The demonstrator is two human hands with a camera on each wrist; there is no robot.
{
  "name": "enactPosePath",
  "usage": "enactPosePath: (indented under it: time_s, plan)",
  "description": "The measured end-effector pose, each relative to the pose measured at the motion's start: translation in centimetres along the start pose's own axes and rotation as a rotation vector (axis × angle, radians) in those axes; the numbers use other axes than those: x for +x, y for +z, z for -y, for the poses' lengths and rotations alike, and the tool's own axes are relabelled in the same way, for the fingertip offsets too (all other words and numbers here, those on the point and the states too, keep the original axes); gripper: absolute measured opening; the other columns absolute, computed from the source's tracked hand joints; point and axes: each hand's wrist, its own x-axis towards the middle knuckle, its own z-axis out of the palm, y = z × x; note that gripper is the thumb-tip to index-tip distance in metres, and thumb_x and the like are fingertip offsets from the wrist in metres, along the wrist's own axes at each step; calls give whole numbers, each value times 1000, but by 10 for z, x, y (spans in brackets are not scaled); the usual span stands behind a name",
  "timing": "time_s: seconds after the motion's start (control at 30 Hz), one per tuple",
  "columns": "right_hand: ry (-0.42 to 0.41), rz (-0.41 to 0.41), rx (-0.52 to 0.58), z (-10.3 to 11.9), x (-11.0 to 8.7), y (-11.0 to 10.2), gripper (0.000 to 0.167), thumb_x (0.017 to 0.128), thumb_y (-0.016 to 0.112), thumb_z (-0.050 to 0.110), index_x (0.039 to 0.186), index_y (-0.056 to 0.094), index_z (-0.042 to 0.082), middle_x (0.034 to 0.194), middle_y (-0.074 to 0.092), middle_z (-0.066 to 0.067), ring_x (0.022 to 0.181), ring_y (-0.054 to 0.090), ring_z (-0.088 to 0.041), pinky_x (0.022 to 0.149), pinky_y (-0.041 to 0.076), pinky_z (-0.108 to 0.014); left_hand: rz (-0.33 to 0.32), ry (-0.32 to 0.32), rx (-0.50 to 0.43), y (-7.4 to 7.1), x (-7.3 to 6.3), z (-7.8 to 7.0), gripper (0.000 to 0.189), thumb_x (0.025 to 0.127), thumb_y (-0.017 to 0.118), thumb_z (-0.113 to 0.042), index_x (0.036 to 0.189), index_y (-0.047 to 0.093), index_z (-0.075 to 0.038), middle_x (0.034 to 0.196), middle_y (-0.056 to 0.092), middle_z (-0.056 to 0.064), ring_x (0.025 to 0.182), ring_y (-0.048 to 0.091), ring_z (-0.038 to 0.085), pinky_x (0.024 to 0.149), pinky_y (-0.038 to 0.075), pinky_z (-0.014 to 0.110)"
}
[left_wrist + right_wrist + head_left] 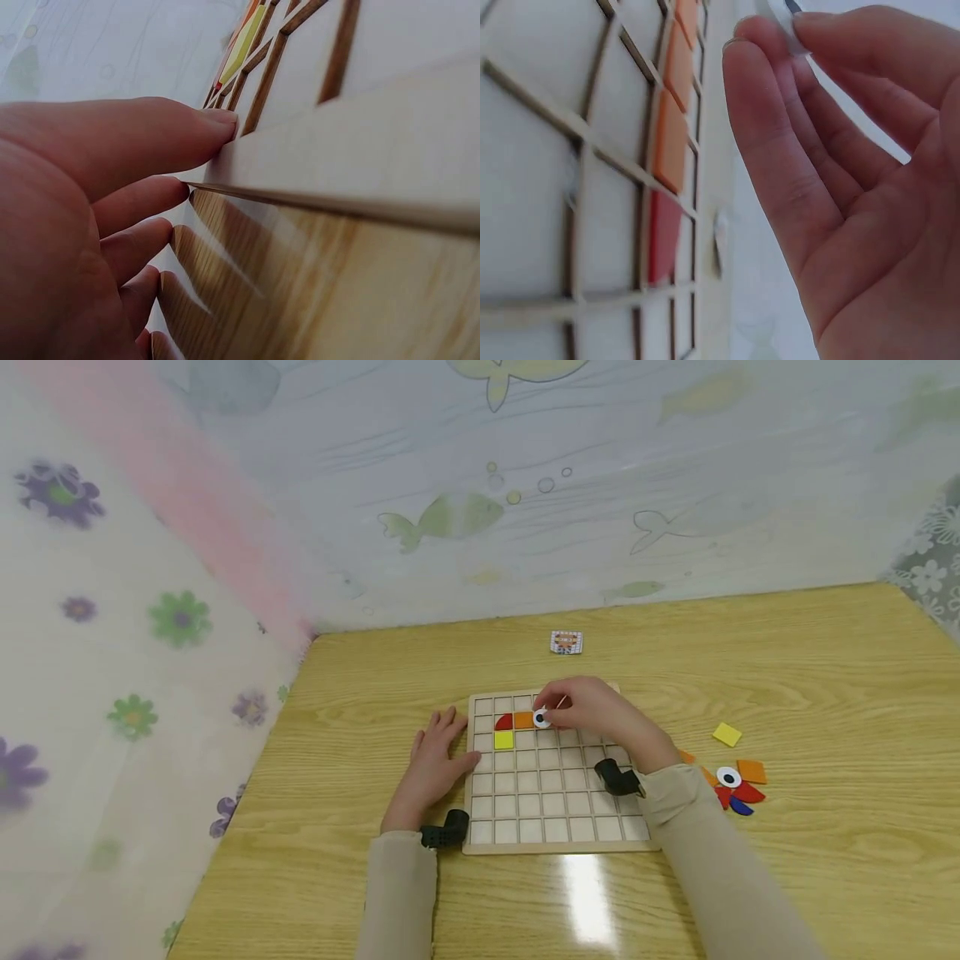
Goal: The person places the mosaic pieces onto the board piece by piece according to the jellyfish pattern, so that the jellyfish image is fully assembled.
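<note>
Between the thumb and fingers of my right hand (596,706) is a white round eye piece (541,718) with a dark centre. It is held over the upper part of a wooden grid board (517,848); in the right wrist view the eye piece (784,26) shows at the top. In the board's cells sit a red rounded piece (504,722), an orange square (522,720) and, below the red one, a yellow square (503,741). My left hand (435,764) rests at the board's left edge, its thumb touching the frame and its fingers extended.
Right of the board lie a loose yellow piece (727,734) and a cluster with another eye piece (727,777), an orange square (752,772), red pieces (747,792) and a blue piece (741,807). A small printed card (566,642) lies behind the board, near the wall.
</note>
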Motion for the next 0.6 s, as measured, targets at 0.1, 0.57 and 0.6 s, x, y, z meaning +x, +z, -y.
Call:
enactPosePath:
  time_s: [0.1,0.57,0.6]
  plan:
    - [-5,2,-38,1,4,7,15,85,58,15,99,65,15,89,61,3,72,57,-10,69,45,-29,-4,0,1,1,0,0,59,86,57,-30,138,35,-11,147,16,5,135,2,22,106,-3,43]
    - [-40,-34,-199,10,8,30,13,82,61,13,93,66,16,83,60,6,75,52,-12,71,43,-30,-3,13,14,0,1,3,59,86,57,-30,138,35,-13,147,16,6,135,1,23,106,-3,43]
    - [-44,-36,-213,11,8,31,12,82,61,12,92,66,15,82,60,6,74,51,-12,70,43,-30,-3,13,14,0,1,3,59,86,57,-30,138,35,-13,147,16,6,135,1,23,106,-3,43]
